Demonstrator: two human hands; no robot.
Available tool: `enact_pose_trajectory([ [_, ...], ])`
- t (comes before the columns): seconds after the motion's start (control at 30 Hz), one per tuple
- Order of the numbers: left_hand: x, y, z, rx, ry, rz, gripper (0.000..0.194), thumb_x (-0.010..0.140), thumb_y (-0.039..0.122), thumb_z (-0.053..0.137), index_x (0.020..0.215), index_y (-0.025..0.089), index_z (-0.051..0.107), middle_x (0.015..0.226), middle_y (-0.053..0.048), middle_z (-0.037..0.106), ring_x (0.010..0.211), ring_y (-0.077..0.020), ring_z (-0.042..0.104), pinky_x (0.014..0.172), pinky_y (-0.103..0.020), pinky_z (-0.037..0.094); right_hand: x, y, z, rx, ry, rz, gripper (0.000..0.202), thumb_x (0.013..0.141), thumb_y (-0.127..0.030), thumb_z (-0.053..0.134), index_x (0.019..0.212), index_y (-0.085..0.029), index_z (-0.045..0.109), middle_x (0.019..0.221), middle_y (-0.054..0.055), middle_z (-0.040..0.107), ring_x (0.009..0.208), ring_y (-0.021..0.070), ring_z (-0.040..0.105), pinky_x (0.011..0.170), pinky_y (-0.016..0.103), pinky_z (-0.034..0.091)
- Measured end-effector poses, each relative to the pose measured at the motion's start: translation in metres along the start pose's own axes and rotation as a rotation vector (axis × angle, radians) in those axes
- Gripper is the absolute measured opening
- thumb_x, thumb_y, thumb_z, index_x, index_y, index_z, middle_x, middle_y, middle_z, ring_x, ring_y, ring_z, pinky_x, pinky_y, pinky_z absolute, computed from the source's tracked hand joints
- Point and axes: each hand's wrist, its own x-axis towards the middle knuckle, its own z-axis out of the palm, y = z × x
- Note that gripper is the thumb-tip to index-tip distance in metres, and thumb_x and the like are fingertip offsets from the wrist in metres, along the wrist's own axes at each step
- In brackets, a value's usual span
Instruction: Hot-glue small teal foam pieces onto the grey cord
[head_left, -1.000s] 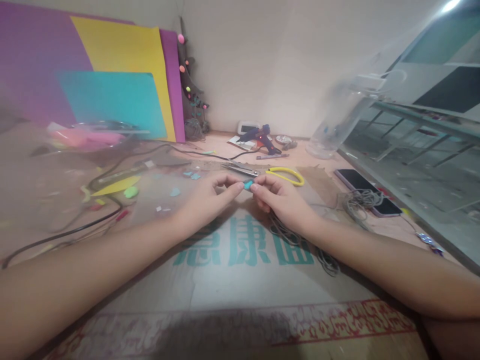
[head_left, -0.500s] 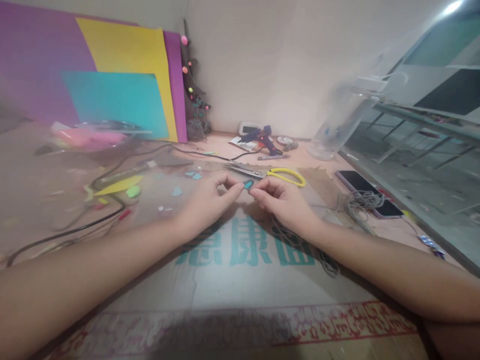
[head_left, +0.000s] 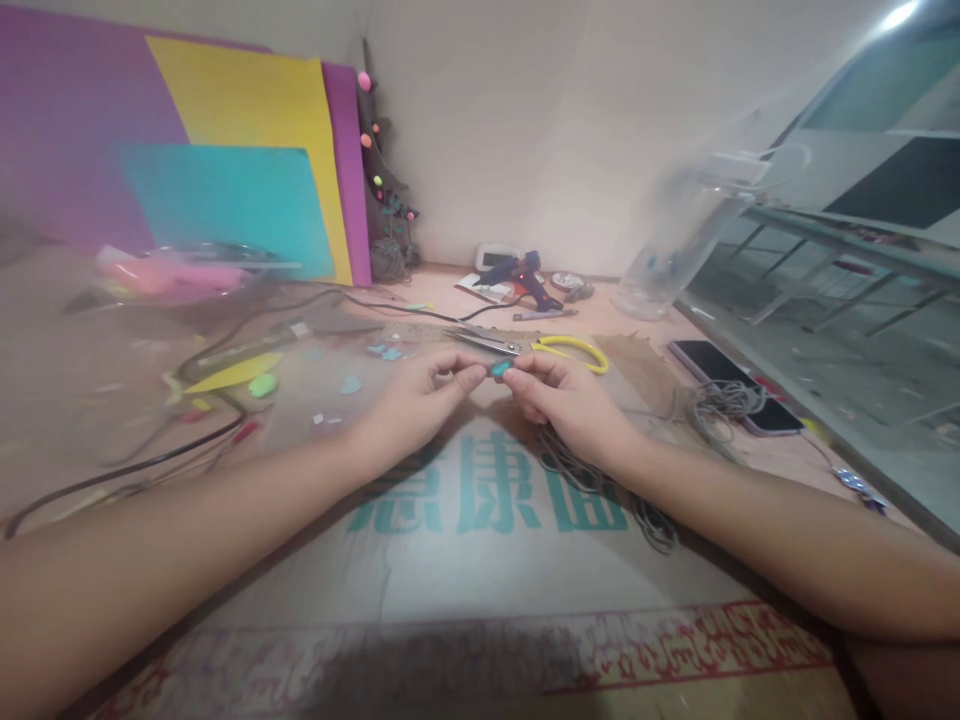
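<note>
A small teal piece (head_left: 501, 369) is pinched between my two hands above the printed table cover. My left hand (head_left: 431, 393) grips its left end with thumb and forefinger. On the right end, the thumb and fingers of my right hand (head_left: 562, 395) are closed. Scissors with yellow handles (head_left: 581, 350) lie just behind my fingers, blades pointing left. Grey cord (head_left: 574, 465) lies in loose coils under my right hand and wrist. Small light blue scraps (head_left: 386, 351) lie behind and left of my left hand.
A purple glue gun (head_left: 525, 278) stands at the back by a pen (head_left: 544, 315). A phone (head_left: 731, 385) with cord on it and a clear plastic jug (head_left: 675, 240) are at right. A black cable (head_left: 135, 462) crosses the left; coloured sheets (head_left: 232, 205) stand behind.
The teal piece has tilted slightly, and my right fingers have shifted a little around it. The whole view has moved slightly.
</note>
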Motion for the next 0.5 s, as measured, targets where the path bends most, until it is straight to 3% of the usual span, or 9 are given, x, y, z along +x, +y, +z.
enact_pose_trajectory([
  [0.13,-0.0016,0.0024,-0.0002,-0.007,-0.02,-0.008,0.02,0.088,0.037,0.062,0.089,0.018,0.069,0.094,-0.004,0.071,0.091,-0.0199,0.063,0.09,-0.033,0.047,0.0009,0.0002,0.0,0.004,-0.005,0.001,0.035,0.078,-0.05,0.075,0.082,-0.019,0.06,0.056,-0.008,0.042,0.046,0.0059,0.031,0.043,0.022,0.021],
  [0.5,-0.0006,0.007,0.0009,0.032,0.021,-0.031,0.015,0.083,0.033,0.061,0.077,0.019,0.063,0.081,-0.001,0.068,0.083,-0.0193,0.062,0.083,-0.032,0.048,-0.0025,-0.0042,0.004,-0.061,-0.029,0.02,0.033,0.08,-0.049,0.073,0.08,-0.02,0.057,0.054,-0.008,0.041,0.046,0.0063,0.031,0.042,0.022,0.021],
])
